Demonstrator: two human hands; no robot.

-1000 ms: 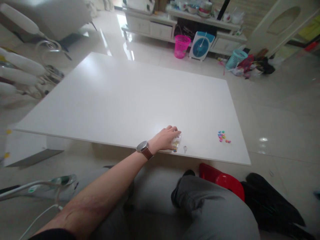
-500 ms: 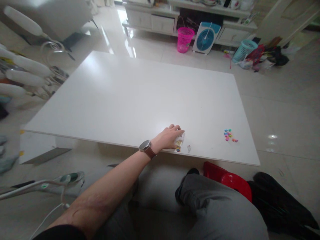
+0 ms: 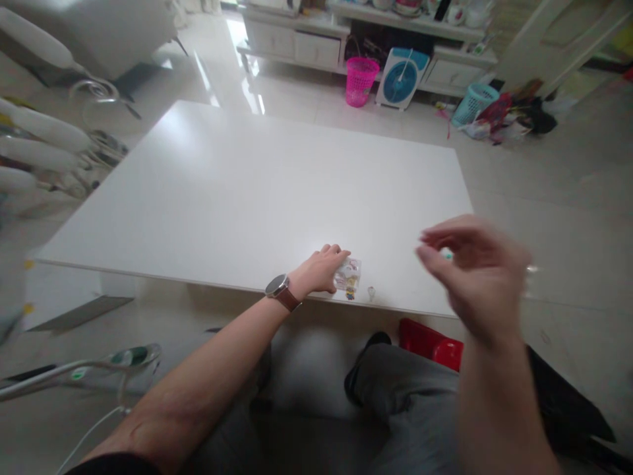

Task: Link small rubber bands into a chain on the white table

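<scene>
My left hand [image 3: 322, 269], with a watch [image 3: 277, 286] on its wrist, rests at the table's near edge. Its fingers and thumb grip the left side of a small clear plastic packet [image 3: 350, 272]. Yellow and blue show at the packet's lower end; its contents are too small to name. Just right of it lies a small pale, loop-shaped piece [image 3: 372, 292]. Raised over the right part of the table, my right hand [image 3: 477, 270] is blurred. Its fingers curl, with thumb and forefinger tips slightly apart and nothing visible between them. A teal bit [image 3: 448, 253] shows behind that hand.
The white table [image 3: 277, 191] spreads out in front of me. Below its near edge stands a red plastic stool [image 3: 430, 344]. Beyond the far side are a pink basket [image 3: 361, 82], a blue fan [image 3: 401, 78] and a teal basket [image 3: 475, 103]. White-padded metal equipment [image 3: 44, 125] stands at the left.
My right hand has come into view from the lower right and now covers most of the small colourful pieces. My left hand remains at the packet, more of which shows.
</scene>
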